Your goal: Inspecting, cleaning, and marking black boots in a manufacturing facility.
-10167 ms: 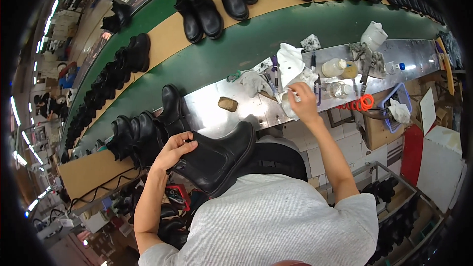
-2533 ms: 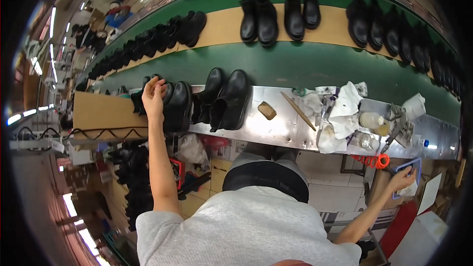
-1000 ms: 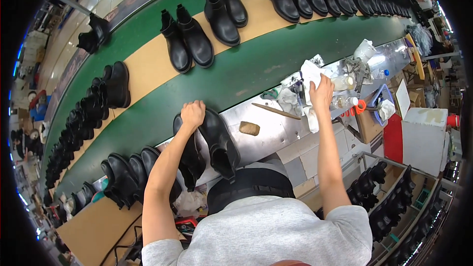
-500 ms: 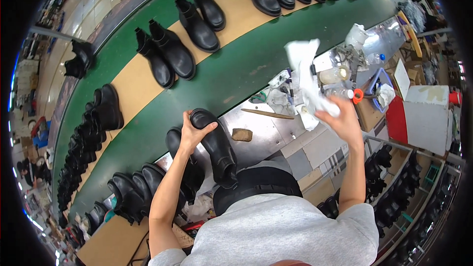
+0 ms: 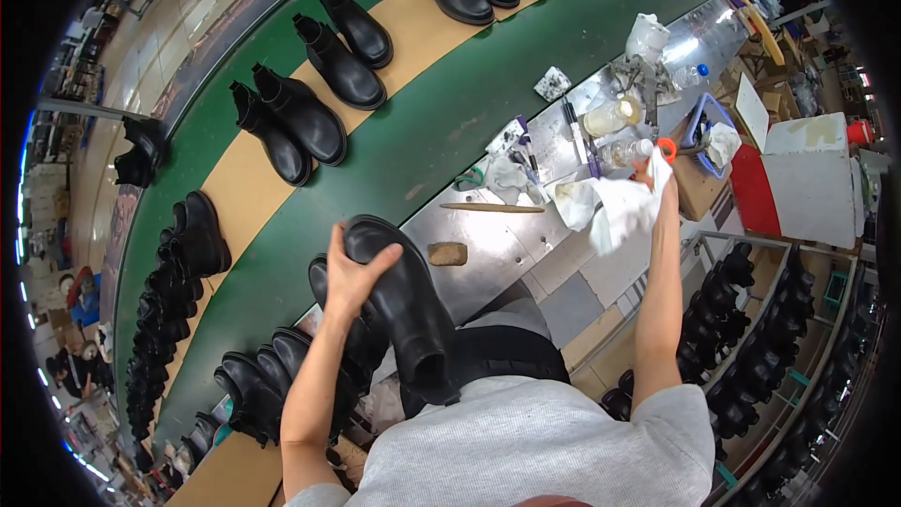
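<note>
My left hand [image 5: 353, 277] grips a black ankle boot [image 5: 404, 296] near its toe, thumb across the upper; the boot's opening points toward my body. More black boots lie beneath and beside that forearm. Out to the right, my right hand [image 5: 663, 172] is closed on a crumpled white cloth [image 5: 619, 210], which hangs from it and hides some of the fingers. Right by that hand are a clear bottle [image 5: 619, 154] with a white cap and an orange ring [image 5: 667, 149]; whether the fingers touch the bottle cannot be made out.
Black boots [image 5: 343, 64] line a tan strip on the green bench [image 5: 422, 145]. The metal worktop holds a brown block [image 5: 448, 253], a wooden stick [image 5: 492, 207], pens, and a bottle of yellowish liquid [image 5: 612, 116]. A blue basket [image 5: 706, 131] stands right; below it is a boot rack [image 5: 741, 338].
My right hand has moved right and away from me, bringing the cloth beside the clear bottle. The boot in my left hand has come slightly closer to my body.
</note>
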Demonstrator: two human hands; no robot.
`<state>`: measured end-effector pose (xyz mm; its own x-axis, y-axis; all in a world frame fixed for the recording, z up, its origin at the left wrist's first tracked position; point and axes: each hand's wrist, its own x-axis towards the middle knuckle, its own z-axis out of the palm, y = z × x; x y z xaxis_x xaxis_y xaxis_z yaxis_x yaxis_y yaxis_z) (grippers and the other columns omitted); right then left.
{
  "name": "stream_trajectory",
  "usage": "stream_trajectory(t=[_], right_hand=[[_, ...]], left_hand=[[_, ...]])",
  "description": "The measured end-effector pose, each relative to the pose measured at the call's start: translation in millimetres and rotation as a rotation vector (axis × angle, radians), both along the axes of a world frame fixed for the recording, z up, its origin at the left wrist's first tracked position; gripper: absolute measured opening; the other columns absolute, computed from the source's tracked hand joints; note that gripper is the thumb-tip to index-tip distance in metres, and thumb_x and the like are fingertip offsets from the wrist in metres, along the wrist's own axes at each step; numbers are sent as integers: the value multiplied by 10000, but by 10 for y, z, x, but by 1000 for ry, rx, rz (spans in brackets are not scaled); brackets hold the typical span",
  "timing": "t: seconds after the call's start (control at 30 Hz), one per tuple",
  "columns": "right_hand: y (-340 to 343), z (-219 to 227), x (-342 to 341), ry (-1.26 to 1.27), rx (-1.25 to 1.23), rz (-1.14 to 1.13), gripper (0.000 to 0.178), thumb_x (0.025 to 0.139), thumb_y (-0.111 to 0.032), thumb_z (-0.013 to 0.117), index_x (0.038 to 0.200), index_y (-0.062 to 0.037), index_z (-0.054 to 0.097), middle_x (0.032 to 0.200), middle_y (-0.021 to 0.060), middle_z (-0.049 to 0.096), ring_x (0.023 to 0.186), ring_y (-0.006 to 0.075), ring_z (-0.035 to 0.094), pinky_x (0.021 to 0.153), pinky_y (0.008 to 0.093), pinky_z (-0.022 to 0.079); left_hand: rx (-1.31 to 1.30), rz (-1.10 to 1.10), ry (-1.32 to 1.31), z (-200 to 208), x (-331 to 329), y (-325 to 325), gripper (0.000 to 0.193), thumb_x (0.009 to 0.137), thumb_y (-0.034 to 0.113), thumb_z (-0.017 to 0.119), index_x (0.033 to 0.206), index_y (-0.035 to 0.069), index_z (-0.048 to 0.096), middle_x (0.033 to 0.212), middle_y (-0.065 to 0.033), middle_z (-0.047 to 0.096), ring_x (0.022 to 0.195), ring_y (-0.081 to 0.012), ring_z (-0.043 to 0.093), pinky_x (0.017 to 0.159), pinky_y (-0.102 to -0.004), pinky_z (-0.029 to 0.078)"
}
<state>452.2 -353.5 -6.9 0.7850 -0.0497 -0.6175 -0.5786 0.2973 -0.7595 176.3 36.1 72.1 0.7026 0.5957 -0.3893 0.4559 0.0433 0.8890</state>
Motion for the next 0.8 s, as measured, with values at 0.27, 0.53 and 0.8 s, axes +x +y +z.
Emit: stream_trajectory(t=[0.27, 0.53, 0.8], right_hand=[[90, -321, -820, -1019, -999, 417, 469, 831, 35, 451, 1293, -40, 432, 1046, 182, 576, 917, 264, 590, 792, 331, 466], [140, -331, -1139, -1021, -1186, 537, 640, 671, 149, 414, 1281, -42, 449, 1098, 206, 520, 1056, 346, 505, 916, 394, 402], [-616, -1176, 1061, -284, -341, 359, 287, 830, -385, 618, 975, -138, 622, 657, 19, 602, 415, 70, 459, 357, 214, 318]], left_hand=[[-219, 233, -40, 19, -252, -194, 699, 661, 130, 815, 1165, 4, 348, 993, -146, 559, 851, -205, 600, 681, -312, 542], [-233, 250, -122, 70, -436, -226, 726, 639, 90, 819, 1176, 9, 337, 1031, -141, 540, 894, -219, 592, 719, -330, 539], [-223, 175, -212, 57, -430, -273, 754, 593, 166, 855, 1148, 30, 364, 1038, -95, 525, 953, -168, 542, 827, -297, 476]])
